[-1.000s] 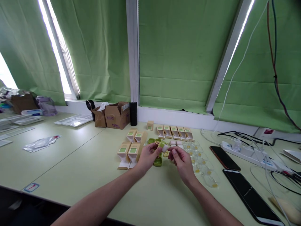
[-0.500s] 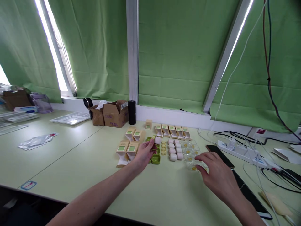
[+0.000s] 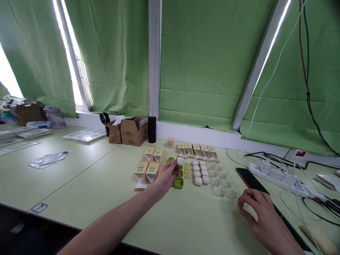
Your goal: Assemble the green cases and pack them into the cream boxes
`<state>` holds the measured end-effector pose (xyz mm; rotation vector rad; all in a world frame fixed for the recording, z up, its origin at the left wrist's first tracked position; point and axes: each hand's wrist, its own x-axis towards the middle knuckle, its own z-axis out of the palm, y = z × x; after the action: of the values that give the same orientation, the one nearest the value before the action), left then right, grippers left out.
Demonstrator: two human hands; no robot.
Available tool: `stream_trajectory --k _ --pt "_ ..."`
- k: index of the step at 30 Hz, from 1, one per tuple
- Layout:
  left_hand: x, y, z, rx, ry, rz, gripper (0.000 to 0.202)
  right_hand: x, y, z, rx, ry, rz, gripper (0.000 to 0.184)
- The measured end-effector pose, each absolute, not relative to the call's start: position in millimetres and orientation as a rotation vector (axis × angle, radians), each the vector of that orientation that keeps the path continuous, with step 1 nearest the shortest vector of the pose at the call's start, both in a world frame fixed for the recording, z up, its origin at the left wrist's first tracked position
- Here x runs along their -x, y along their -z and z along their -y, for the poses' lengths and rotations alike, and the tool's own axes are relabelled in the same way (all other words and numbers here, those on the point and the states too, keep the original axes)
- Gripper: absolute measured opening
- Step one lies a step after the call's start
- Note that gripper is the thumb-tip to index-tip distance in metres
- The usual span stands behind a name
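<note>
Head view, looking down along my forearms. My left hand [image 3: 165, 177] is closed in a pinch on one white capsule [image 3: 180, 161], held just above the green cases near the middle of the table [image 3: 87, 184]. My right hand [image 3: 259, 212] sits toward the front right, fingers bent down onto the nearest clear shell [image 3: 235, 202]; whether they grip it or only touch it I cannot tell. Counted:

- five small cartons [image 3: 198, 151] in a back row
- four more cartons [image 3: 151, 170] in a two-by-two block to the left
- one little cube box [image 3: 170, 142] behind them
- eight loose capsules [image 3: 201, 171] in two columns, as far as I can count
- one green case [image 3: 178, 183] fully seen

Further green cases are mostly hidden behind my left fingers, so their number is unclear. The clear shells [image 3: 220, 182] overlap in a curving line and are too glassy to count, and the yellow tiles [image 3: 187, 170] are too small to count. A dark phone [image 3: 248, 177] lies just beyond my right hand, and my forearms are cut off by the lower edge. Bare tabletop runs from both hands to the near edge and spreads wide to the left. On the right, cables [image 3: 265, 155] and a power strip [image 3: 276, 174] crowd the surface.
</note>
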<state>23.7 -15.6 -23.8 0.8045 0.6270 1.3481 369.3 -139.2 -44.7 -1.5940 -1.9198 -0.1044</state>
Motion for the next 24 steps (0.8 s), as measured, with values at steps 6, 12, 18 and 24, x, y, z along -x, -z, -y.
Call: stream_trajectory --k 6,12,18,24 --pt "-24 24 15 -0.773 -1.349 -0.606 0.053 -315 1 121 1.167 -0.743 1.572 0.025" --pt "-22 26 12 -0.792 -1.363 -0.62 0.054 -252 -23 74 0.718 -1.252 1.138 0.05" --pt "-22 26 11 -0.828 -1.38 -0.615 0.055 -223 0 26 0.622 -1.423 0.859 0.042" --pt "-23 27 11 -0.872 -1.418 -0.645 0.057 -210 22 21 0.634 -1.446 0.794 0.044"
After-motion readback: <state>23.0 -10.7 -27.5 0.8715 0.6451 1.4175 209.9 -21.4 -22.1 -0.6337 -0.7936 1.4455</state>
